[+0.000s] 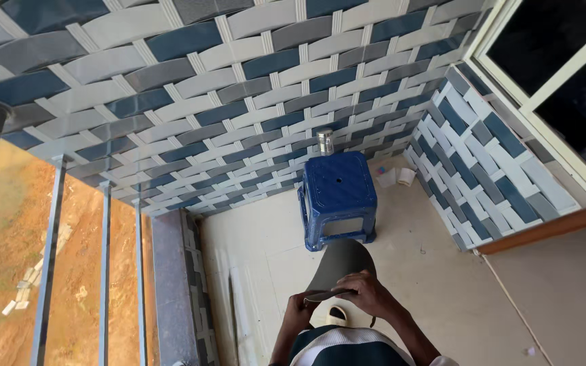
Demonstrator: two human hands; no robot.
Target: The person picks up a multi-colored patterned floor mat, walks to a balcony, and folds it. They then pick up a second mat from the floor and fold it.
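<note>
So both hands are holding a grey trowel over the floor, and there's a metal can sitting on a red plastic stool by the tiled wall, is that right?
Not quite. The stool is blue, not red, as the head view shows. The rest holds: the left hand and right hand hold the grey trowel over the floor, and the metal can sits on the stool by the tiled wall.

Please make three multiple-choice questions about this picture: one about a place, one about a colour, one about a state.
1. Where does the metal can stand?
A. on the stool's back edge
B. on the floor
C. on the window sill

2. What colour is the plastic stool?
A. red
B. blue
C. green

3. What does the right hand do?
A. hangs free
B. rests on the wall
C. grips a trowel

Answers: 1 A, the can sits on the stool top by the tiled wall; 2 B, its plastic is blue; 3 C, fingers close on the trowel's handle.
</note>
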